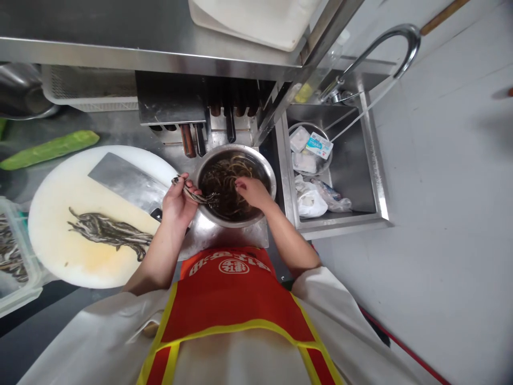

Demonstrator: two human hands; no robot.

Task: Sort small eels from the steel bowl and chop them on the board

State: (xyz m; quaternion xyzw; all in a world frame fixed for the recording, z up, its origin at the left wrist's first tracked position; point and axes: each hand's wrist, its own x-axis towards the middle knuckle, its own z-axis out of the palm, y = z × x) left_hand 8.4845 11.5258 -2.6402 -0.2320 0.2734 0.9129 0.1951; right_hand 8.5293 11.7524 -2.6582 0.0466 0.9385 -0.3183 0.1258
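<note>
A: Start at the fingers. What has the left hand [177,199] got?

B: Its fingers are curled shut on a thin, dark, striped fish [195,194], something like a small eel or loach. The head end pokes out past the thumb toward the cleaver, and the tail trails over the rim into the steel bowl [269,176].

A: And the right hand [252,191]?

B: Down inside the bowl, palm turned under, fingers bent into the tangle of the same fish lying in dark water. Whether it is gripping one or only stirring among them, I cannot tell; the fingertips are hidden.

A: How would you expect that fish to handle?

B: Light, limp and very slippery, I'd judge. It is wet and bends where it hangs. A pinch at the middle would likely let it slide out; closing the whole fist just behind the head, as the left hand seems to, looks the surer hold.

A: What lies around the bowl?

B: It stands on the steel worktop [120,131], right in front of the red apron. To the left is a round white chopping board [52,214] with a cleaver [124,182] lying flat and a small heap of fish [108,231] on it. Further left, a clear tub [16,291] holds more. A cucumber [50,149] lies behind the board. To the right, a sink [379,198] holds packets and plastic bags under a curved tap [385,40].
</note>
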